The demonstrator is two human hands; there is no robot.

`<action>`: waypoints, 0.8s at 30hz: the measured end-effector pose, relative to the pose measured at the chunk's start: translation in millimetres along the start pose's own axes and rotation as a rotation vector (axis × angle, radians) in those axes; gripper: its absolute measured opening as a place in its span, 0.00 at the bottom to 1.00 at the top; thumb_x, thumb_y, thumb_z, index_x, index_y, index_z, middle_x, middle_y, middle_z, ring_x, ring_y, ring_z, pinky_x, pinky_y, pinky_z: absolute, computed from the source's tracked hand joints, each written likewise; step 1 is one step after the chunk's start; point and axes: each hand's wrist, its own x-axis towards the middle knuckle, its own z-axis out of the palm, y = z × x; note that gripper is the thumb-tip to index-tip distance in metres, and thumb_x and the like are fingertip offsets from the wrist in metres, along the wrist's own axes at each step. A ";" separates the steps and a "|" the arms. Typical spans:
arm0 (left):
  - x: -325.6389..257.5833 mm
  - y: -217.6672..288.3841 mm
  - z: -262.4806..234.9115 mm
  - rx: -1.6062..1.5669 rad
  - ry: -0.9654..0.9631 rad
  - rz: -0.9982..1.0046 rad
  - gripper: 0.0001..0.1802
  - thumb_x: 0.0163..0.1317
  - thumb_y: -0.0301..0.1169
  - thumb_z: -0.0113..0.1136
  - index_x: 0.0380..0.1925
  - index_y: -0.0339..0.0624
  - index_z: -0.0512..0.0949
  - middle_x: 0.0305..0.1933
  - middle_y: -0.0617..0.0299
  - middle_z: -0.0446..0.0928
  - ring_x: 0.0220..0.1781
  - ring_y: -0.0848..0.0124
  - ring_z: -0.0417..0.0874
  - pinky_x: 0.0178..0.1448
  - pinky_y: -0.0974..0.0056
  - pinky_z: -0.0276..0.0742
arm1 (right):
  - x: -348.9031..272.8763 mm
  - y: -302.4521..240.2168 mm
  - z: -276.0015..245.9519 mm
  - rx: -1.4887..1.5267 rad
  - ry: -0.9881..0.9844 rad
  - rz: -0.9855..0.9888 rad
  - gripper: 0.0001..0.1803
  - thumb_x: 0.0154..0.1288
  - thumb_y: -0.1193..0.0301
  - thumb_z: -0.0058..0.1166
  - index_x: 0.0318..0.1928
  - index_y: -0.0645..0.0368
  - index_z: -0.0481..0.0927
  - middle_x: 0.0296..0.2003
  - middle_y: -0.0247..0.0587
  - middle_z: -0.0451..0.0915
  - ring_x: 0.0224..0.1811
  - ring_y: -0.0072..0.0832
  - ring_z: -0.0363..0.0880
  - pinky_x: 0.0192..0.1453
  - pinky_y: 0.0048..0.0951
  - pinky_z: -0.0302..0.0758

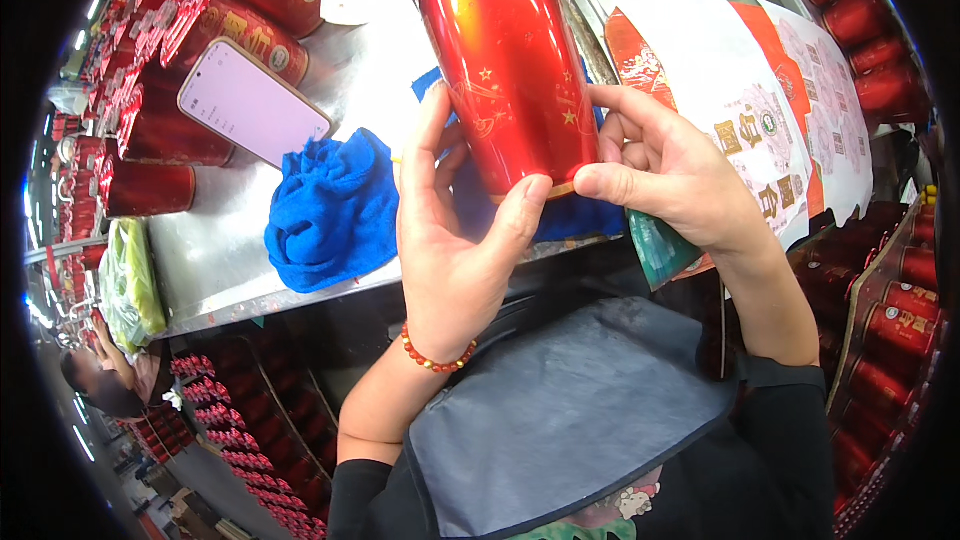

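The steel bench [215, 260] filled the upper left and centre of the frame, with one sheet of printed labels [760, 110] spread at the upper right. One glossy red cylinder [505, 60] stood in the upper centre, its long axis near vertical, leaning slightly left, top end out of frame and lower end toward the person. Both grips clasped that lower end: the left hand [455, 240] cupped it from below-left, thumb on the bottom rim; the right hand [665, 175] pinched it from the right. One blue cloth [330, 210] lay crumpled left of the grip, and one phone [253, 103] beyond it.
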 end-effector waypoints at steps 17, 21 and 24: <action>-21.9 -15.6 -18.4 0.802 0.030 0.879 0.24 0.41 0.15 0.68 0.43 0.40 0.88 0.49 0.56 0.85 0.50 0.58 0.85 0.50 0.60 0.84 | 115.4 -27.2 -48.2 -0.053 -0.201 -0.026 0.38 0.55 0.40 0.71 0.49 0.64 0.80 0.32 0.36 0.86 0.27 0.11 0.82 0.25 0.12 0.77; -17.8 -15.9 -14.9 0.867 -0.040 0.942 0.23 0.42 0.20 0.69 0.44 0.44 0.89 0.50 0.62 0.85 0.53 0.62 0.83 0.49 0.61 0.82 | 111.5 -38.8 -30.1 -0.131 -0.145 -0.044 0.40 0.54 0.40 0.71 0.52 0.62 0.79 0.41 0.43 0.88 0.40 0.23 0.88 0.42 0.23 0.84; -14.6 -8.8 -9.5 0.960 -0.086 0.980 0.22 0.43 0.23 0.69 0.43 0.45 0.89 0.51 0.63 0.84 0.53 0.63 0.81 0.49 0.61 0.81 | 107.5 -58.2 -7.4 -0.377 -0.082 -0.156 0.39 0.58 0.43 0.70 0.57 0.63 0.77 0.46 0.44 0.87 0.43 0.26 0.88 0.47 0.27 0.85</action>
